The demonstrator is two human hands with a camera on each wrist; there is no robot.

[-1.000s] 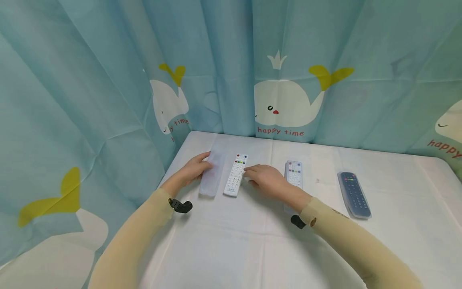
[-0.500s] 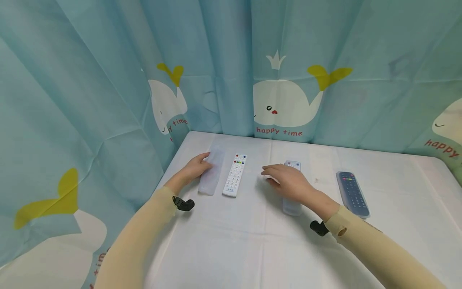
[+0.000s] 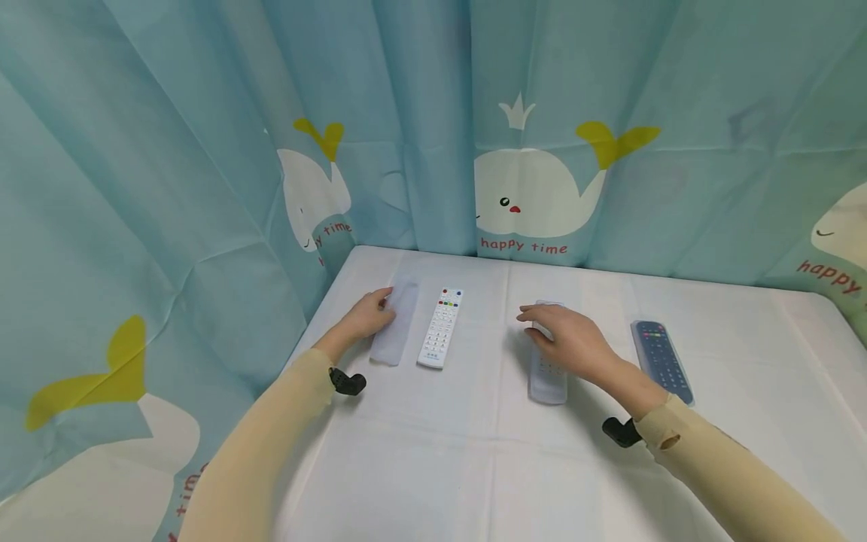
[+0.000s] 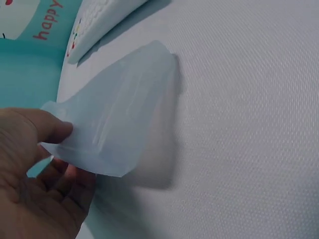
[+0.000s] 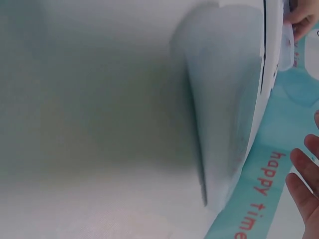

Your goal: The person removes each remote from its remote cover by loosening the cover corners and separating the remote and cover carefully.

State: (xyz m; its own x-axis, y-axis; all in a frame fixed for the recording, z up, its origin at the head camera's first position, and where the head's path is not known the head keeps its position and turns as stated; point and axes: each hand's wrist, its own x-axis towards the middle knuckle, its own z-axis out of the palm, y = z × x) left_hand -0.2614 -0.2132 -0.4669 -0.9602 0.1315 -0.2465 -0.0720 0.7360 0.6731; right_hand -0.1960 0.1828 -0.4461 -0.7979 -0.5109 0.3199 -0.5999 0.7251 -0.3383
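My left hand point(image 3: 366, 316) pinches the edge of a translucent remote-control sleeve point(image 4: 112, 109) between thumb and fingers; in the left wrist view the sleeve is tilted partly off the table. Just right of it, a bare white remote point(image 3: 441, 330) lies buttons up. Above a second white remote in a clear sleeve point(image 3: 547, 390), my right hand point(image 3: 565, 342) hovers with fingers loosely extended and holds nothing. That hand covers much of the sleeved remote in the head view. In the right wrist view the sleeved remote point(image 5: 224, 99) looks blurred, apart from the fingers point(image 5: 304, 172).
A dark remote in a clear sleeve point(image 3: 664, 361) lies farther right on the white-covered table point(image 3: 433, 452). A blue curtain point(image 3: 420, 128) with whale prints hangs along the table's back and left sides. Each wrist carries a black device point(image 3: 348, 382).
My right hand has left the bare white remote and moved right, over the sleeved white one. The left hand keeps its grip on the empty sleeve, which has shifted slightly.
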